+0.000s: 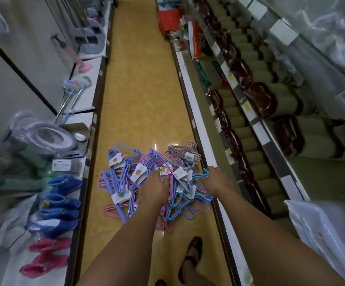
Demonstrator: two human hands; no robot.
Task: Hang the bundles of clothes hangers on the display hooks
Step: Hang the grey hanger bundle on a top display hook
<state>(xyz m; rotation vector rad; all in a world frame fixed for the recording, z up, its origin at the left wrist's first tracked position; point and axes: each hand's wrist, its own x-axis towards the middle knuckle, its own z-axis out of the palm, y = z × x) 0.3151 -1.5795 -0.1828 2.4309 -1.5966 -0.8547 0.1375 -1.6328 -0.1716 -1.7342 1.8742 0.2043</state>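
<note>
1. The bundles of clothes hangers lie in a loose heap on the yellow floor at the lower middle of the frame, between the two shelf runs. They are probably dumped there so they can be sorted and lifted a bundle at a time.
2. The left hand reaches down into the centre of the heap, its fingers bent over a purple and pink bundle near a white label. The fingertips are hidden among the wires, so I cannot tell whether they grasp anything.
3. The right hand is at the heap's right edge, hard against the base of the right shelf. Its fingers are curled round the hook ends of a light-blue bundle, whose body trails down and to the left below the hand.
4. Holding by the hooks probably keeps a bundle together for slipping onto a display hook.
5. No display hook can be made out clearly.
</note>
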